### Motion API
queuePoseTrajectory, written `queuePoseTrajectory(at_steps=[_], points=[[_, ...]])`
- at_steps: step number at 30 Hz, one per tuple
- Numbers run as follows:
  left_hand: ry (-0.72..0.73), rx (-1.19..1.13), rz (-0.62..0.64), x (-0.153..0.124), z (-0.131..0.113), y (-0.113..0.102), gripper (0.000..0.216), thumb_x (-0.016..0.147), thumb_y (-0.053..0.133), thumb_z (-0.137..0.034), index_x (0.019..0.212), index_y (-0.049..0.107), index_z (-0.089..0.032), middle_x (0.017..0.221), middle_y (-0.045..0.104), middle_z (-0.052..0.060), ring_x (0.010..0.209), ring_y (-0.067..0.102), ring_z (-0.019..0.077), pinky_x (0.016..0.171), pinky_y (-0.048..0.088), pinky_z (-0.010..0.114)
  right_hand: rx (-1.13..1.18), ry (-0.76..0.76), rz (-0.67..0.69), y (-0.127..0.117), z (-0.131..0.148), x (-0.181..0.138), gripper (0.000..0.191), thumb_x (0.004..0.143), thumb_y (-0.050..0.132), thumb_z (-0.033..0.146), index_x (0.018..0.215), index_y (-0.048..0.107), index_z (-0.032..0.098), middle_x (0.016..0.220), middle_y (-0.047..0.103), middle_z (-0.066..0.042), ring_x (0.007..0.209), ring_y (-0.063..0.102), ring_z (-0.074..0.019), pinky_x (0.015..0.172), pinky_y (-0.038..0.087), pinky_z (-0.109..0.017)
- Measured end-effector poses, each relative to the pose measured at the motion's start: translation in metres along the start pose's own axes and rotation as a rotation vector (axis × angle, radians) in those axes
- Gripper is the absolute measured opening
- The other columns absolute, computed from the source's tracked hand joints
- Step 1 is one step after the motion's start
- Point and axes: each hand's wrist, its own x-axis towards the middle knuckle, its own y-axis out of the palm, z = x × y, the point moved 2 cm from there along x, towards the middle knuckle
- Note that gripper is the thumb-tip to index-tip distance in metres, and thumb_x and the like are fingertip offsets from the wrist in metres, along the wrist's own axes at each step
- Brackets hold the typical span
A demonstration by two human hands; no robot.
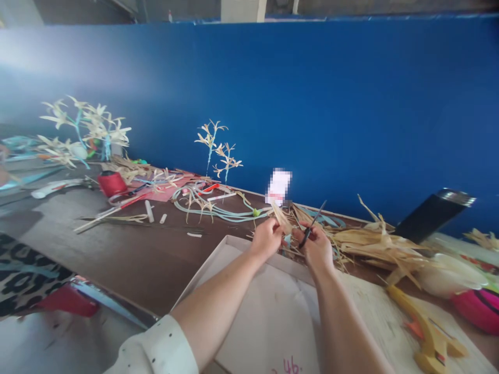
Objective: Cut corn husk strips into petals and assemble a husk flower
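Note:
My left hand (266,237) pinches a strip of dried corn husk (281,218) and holds it up over the far edge of a white shallow box (249,306). My right hand (316,246) grips a pair of dark scissors (313,223) whose blades point up and to the right, close beside the husk strip. Both hands hover just above the brown table (128,254), a few centimetres apart.
A pile of dried husks (374,244) lies right of my hands. A yellow glue gun (429,332), a pink bowl (477,306) and a black flask (432,213) sit further right. Husk flowers on blue stems (216,148), a red spool (112,183) and blue cords (210,208) lie on the left. A blue wall stands behind.

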Motion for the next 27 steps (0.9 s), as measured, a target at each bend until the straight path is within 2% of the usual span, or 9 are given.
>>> queuePoseTrajectory(at_steps=[3,7,9,13,17,20,23,25,27], points=[[0.129,0.483,-0.163,-0.007,0.0,0.0,0.02,0.088,0.036,-0.026,0.096,0.051,-0.016,0.089,0.065,0.011,0.086,0.064,0.022,0.076,0.047,0.03,-0.046,-0.03,-0.039,0.003,0.0,0.001,0.051,0.056,0.074,0.042,0.099,0.063,0.017,0.06,0.06,0.001,0.048,0.048,-0.0117,0.045,0.036,-0.023],[0.077,0.774,-0.122,-0.007,0.002,0.006,0.021,0.086,0.039,-0.025,0.103,0.045,-0.014,0.082,0.065,0.01,0.078,0.065,0.0224,0.071,0.046,0.029,-0.066,-0.073,-0.186,0.003,0.01,-0.001,0.047,0.059,0.071,0.045,0.097,0.064,0.018,0.062,0.06,0.001,0.05,0.05,-0.0118,0.046,0.037,-0.023],[0.066,0.814,-0.102,-0.003,0.0,0.007,0.023,0.085,0.042,-0.027,0.104,0.043,-0.014,0.081,0.065,0.009,0.076,0.065,0.0227,0.069,0.046,0.029,-0.023,-0.102,-0.208,0.005,0.019,-0.003,0.048,0.06,0.072,0.045,0.099,0.064,0.019,0.065,0.062,0.0,0.051,0.051,-0.0118,0.046,0.038,-0.023],[0.085,0.801,-0.148,0.009,-0.009,0.0,0.023,0.088,0.037,-0.03,0.105,0.042,-0.015,0.08,0.065,0.009,0.077,0.065,0.0228,0.068,0.046,0.029,0.089,-0.165,-0.185,0.01,0.04,-0.006,0.048,0.063,0.071,0.043,0.102,0.062,0.017,0.072,0.065,-0.003,0.058,0.056,-0.0136,0.05,0.041,-0.023],[0.06,0.806,-0.12,0.009,-0.01,-0.006,0.018,0.086,0.037,-0.018,0.102,0.043,-0.017,0.078,0.065,0.007,0.074,0.064,0.0207,0.067,0.045,0.028,0.145,-0.159,-0.151,0.011,0.051,-0.003,0.043,0.065,0.071,0.04,0.101,0.061,0.018,0.076,0.067,-0.004,0.066,0.06,-0.0147,0.056,0.045,-0.024],[0.111,0.85,-0.091,-0.006,-0.004,0.0,0.02,0.087,0.035,-0.021,0.104,0.044,-0.016,0.078,0.064,0.009,0.073,0.064,0.0224,0.068,0.045,0.031,0.143,-0.15,-0.161,0.009,0.047,0.003,0.042,0.064,0.072,0.037,0.099,0.062,0.017,0.077,0.068,-0.004,0.068,0.061,-0.0158,0.057,0.045,-0.025],[0.266,0.903,0.052,-0.018,0.002,0.012,0.025,0.086,0.034,-0.022,0.107,0.045,-0.013,0.076,0.064,0.012,0.072,0.064,0.0238,0.068,0.045,0.032,0.194,-0.109,-0.188,0.008,0.036,0.008,0.039,0.062,0.073,0.034,0.096,0.063,0.016,0.07,0.066,-0.003,0.065,0.061,-0.0159,0.054,0.045,-0.025],[0.335,0.923,0.118,-0.016,0.002,0.017,0.027,0.086,0.033,-0.021,0.108,0.046,-0.011,0.077,0.064,0.014,0.073,0.064,0.0246,0.068,0.045,0.032,0.224,-0.072,-0.188,0.009,0.029,0.011,0.038,0.061,0.073,0.034,0.094,0.063,0.017,0.068,0.065,-0.002,0.062,0.061,-0.0152,0.051,0.044,-0.023],[0.329,0.93,0.125,-0.006,-0.001,0.018,0.028,0.084,0.034,-0.018,0.108,0.046,-0.01,0.079,0.064,0.015,0.073,0.064,0.0251,0.069,0.046,0.033,0.204,-0.058,-0.185,0.01,0.027,0.014,0.04,0.061,0.072,0.036,0.095,0.063,0.017,0.067,0.064,-0.001,0.057,0.059,-0.014,0.047,0.042,-0.022]])
